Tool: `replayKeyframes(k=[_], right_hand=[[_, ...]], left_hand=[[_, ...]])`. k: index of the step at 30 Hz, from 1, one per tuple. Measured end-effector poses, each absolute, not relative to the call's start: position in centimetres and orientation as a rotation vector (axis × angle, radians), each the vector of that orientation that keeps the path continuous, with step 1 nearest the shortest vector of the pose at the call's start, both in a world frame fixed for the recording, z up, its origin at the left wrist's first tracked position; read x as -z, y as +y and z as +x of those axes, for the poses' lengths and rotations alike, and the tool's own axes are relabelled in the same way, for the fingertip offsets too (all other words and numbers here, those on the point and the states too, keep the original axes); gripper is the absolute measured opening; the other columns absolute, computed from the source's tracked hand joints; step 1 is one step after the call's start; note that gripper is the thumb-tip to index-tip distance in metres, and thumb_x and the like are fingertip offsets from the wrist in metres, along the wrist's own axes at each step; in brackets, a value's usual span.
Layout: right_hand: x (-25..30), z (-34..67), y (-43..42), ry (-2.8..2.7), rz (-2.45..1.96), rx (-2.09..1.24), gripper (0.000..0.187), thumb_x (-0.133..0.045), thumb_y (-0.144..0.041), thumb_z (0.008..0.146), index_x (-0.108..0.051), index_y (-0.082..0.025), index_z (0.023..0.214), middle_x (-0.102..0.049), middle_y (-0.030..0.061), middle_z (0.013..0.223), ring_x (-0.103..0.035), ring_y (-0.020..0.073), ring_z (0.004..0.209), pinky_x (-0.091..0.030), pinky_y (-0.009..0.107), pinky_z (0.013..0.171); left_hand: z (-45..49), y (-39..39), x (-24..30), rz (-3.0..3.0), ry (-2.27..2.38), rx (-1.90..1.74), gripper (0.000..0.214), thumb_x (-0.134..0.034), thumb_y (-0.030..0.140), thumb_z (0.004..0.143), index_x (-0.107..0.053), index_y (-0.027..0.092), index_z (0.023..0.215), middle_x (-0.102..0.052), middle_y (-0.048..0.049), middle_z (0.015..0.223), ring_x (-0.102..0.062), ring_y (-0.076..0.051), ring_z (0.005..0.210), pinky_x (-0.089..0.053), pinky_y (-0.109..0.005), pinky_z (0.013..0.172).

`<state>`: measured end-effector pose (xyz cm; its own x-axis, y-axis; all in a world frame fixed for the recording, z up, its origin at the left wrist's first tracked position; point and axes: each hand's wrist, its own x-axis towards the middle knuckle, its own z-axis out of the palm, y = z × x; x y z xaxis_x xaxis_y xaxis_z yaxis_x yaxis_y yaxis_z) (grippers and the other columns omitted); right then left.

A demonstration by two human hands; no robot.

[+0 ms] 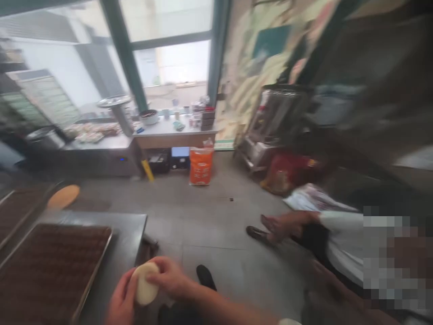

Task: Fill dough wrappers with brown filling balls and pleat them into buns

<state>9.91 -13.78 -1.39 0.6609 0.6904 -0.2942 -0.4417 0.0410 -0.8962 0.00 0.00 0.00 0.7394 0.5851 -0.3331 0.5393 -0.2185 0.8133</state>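
A flat, round, pale piece of dough [146,291] is held up between my two hands at the bottom of the view. My left hand [121,298] grips its left edge, with the thumb side against the dough. Fingers of my right hand [171,276] pinch it from the upper right. To the left, a large tray [96,266] of dark brown filling in rows rests on a metal table [126,230]; both hands are just right of the tray. Motion blur softens the details.
Another brown-filled tray [13,216] and a round tan board [64,196] are at the far left. A person in a white top [345,239] sits low at the right. An orange bag [200,167] stands on the floor before a counter [176,131] under the windows.
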Motion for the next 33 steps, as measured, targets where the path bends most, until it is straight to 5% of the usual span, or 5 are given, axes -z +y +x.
replayKeyframes(k=[6,12,17,29,33], right_hand=[[0.7,11.2,-13.5,-0.371,-1.251,-1.054,0.045,-0.077,-0.050,0.077,-0.075,-0.015,0.105,-0.073,0.0040,0.091,-0.063,0.0196,0.081,-0.049,0.029,0.071],[0.9,10.1,-10.7,-0.475,-1.367,-1.121,0.045,-0.072,-0.049,0.083,-0.072,-0.015,0.114,-0.075,0.0065,0.098,-0.065,0.0230,0.088,-0.051,0.031,0.076],[3.0,8.0,-7.1,-0.574,-1.479,-1.287,0.034,-0.075,-0.039,0.078,-0.075,-0.015,0.101,-0.075,0.0045,0.086,-0.065,0.0224,0.080,-0.049,0.031,0.071],[9.4,1.1,2.1,-0.424,-1.675,-1.526,0.038,-0.080,-0.045,0.058,-0.071,-0.020,0.084,-0.070,0.0033,0.073,-0.066,0.0195,0.068,-0.051,0.031,0.063],[11.0,-1.2,4.8,-0.393,-1.738,-1.568,0.037,-0.081,-0.045,0.050,-0.071,-0.019,0.076,-0.069,0.0041,0.068,-0.062,0.0173,0.059,-0.045,0.028,0.054]], left_hand=[[-1.0,1.2,-1.6,1.754,0.800,-0.008,0.071,-0.053,0.076,0.088,-0.066,0.017,0.126,-0.078,-0.0088,0.106,-0.072,-0.026,0.086,-0.055,-0.030,0.070],[-3.0,2.5,0.7,1.614,0.786,-0.113,0.058,-0.054,0.065,0.093,-0.065,0.017,0.125,-0.074,-0.0108,0.117,-0.068,-0.026,0.103,-0.054,-0.030,0.085],[-7.1,3.7,4.0,1.526,0.868,-0.137,0.041,-0.063,0.054,0.090,-0.073,0.016,0.103,-0.075,-0.0067,0.095,-0.067,-0.023,0.089,-0.052,-0.029,0.076],[-27.5,15.4,16.2,1.339,1.690,-0.398,0.036,-0.062,0.045,0.097,-0.065,0.015,0.117,-0.070,-0.0101,0.117,-0.066,-0.025,0.110,-0.049,-0.048,0.104],[-34.0,20.6,19.8,1.300,1.866,-0.397,0.034,-0.061,0.043,0.099,-0.064,0.016,0.119,-0.068,-0.0089,0.120,-0.066,-0.024,0.111,-0.053,-0.048,0.101]])
